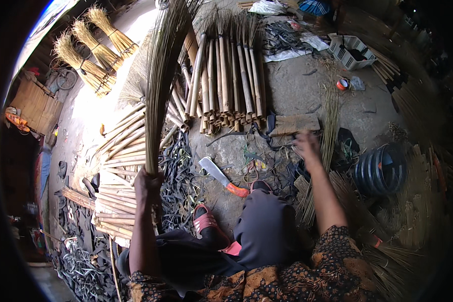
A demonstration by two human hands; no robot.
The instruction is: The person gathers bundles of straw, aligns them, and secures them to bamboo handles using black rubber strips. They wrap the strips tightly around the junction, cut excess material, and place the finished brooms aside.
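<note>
My left hand (148, 183) is closed round the lower end of a tall bundle of thin broom sticks (158, 95), held upright. My right hand (307, 147) is raised over the floor and smeared by motion, so its fingers do not read clearly. Close by it are a wooden block (294, 124) and a long strip of thin loose sticks (330, 113). Between my arms, a cleaver (219, 174) with an orange-red handle lies on the floor near my feet.
Bamboo-handled brooms (229, 75) lie in a row ahead, with more bamboo handles (118, 201) piled at the left. Black rubber strips (178, 176) litter the floor. A dark ribbed bucket (382, 168) stands at the right, and a grey crate (351, 53) farther back.
</note>
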